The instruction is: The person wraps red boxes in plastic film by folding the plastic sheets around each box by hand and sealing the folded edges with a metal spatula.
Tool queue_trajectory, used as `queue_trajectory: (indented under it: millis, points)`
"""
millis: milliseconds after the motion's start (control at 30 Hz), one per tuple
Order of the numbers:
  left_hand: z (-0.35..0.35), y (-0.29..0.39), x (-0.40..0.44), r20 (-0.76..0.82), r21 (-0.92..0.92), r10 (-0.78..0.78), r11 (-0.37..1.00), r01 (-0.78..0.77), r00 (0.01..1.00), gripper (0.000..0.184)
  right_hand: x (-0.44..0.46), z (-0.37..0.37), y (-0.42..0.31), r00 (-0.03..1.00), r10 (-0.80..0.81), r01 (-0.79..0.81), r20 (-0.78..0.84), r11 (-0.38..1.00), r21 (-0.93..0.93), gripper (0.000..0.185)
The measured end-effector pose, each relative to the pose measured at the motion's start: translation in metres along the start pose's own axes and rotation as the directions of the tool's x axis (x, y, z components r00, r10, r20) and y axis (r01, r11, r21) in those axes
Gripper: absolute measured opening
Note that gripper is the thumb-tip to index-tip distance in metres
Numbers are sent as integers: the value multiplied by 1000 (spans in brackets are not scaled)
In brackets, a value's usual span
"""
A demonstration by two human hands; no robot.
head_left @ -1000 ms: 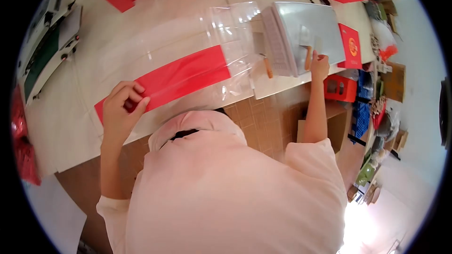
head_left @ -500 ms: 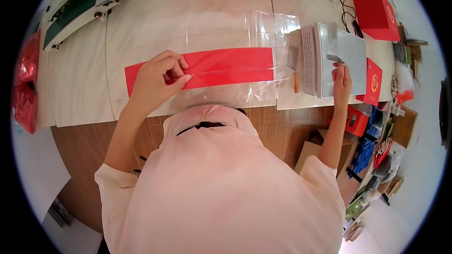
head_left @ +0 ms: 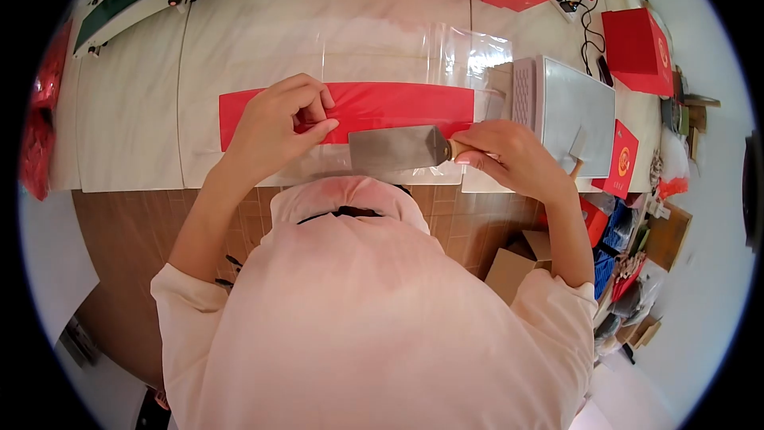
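Since the earlier view, the broad scraper [head_left: 394, 150] and my right hand [head_left: 513, 155] have come left from above the metal-topped unit [head_left: 577, 99] to the red strip [head_left: 406, 103]. At the left, my left hand [head_left: 274, 127] rests over the strip, fingers curled and thumb close to them, probably to steady it; I cannot tell whether I have any of it pinched. The strip lies lengthwise beside the near edge of the tabletop [head_left: 127, 111]. Right of my left hand, the scraper's blade overlaps the strip's near edge, flat side towards me; whether it touches, I cannot tell. My right thumb and fingers close narrowly round its wooden handle [head_left: 458, 150], from the right, which seems to leave the whole blade free and level. Clear film [head_left: 489, 52] spreads beyond the strip's right end. Next comes the unit, near the tabletop's right end, with a small scraper [head_left: 579, 143] at its near edge, perhaps kept there for easy reach, and a printed red box [head_left: 625, 155] just beside it.
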State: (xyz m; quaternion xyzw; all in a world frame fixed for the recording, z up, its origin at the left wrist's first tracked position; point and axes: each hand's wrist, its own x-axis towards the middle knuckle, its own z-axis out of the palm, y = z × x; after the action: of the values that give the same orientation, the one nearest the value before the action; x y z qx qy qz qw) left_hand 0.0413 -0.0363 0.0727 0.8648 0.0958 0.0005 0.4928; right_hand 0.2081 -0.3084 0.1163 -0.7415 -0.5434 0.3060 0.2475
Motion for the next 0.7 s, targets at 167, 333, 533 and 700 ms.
queue_trajectory:
  millis: [167, 333, 533, 700]
  points:
    - [1, -3, 0, -7, 5, 29, 1000, -29, 1000, 21, 7, -3, 5, 998, -15, 10, -67, 996, -86, 26]
    - [0, -4, 1, -4, -4, 43, 999, -43, 999, 21, 13, -7, 6, 994, 46, -54, -97, 995, -81, 22]
    - [0, -3, 1, 6, -18, 40, 999, -40, 999, 21, 22, -14, 10, 973, 186, -178, -134, 982, 68, 21]
    - [0, -5, 3, 13, -36, 43, 998, -43, 999, 21, 26, -16, 16, 961, 167, -176, -220, 984, -20, 20]
